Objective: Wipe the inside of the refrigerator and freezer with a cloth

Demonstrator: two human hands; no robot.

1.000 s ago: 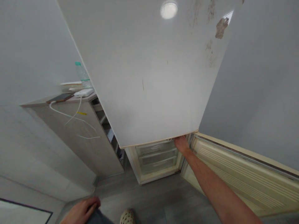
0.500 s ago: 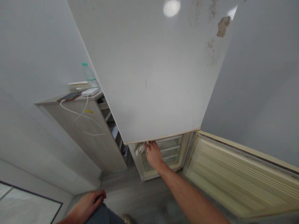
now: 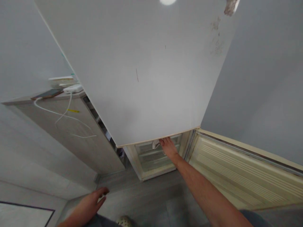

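Observation:
My right hand (image 3: 168,147) reaches into the open lower compartment (image 3: 153,156) of a tall white fridge. It is closed on a white cloth (image 3: 156,144), pressed just under the bottom edge of the shut upper door (image 3: 142,72). Clear drawers show behind the cloth. My left hand (image 3: 91,203) hangs low at the bottom left, near my knee, fingers stretched out and holding nothing.
The lower fridge door (image 3: 241,173) stands swung open to the right, ribbed inner side up. A wooden cabinet (image 3: 71,132) stands left of the fridge with a phone (image 3: 46,93), a white charger (image 3: 72,88) and a trailing cable on top. My shoe (image 3: 125,221) is on the grey floor.
My right hand with the cloth slid left along the compartment's top edge, then back to the right. My left hand opened its fingers. The view shifted slightly.

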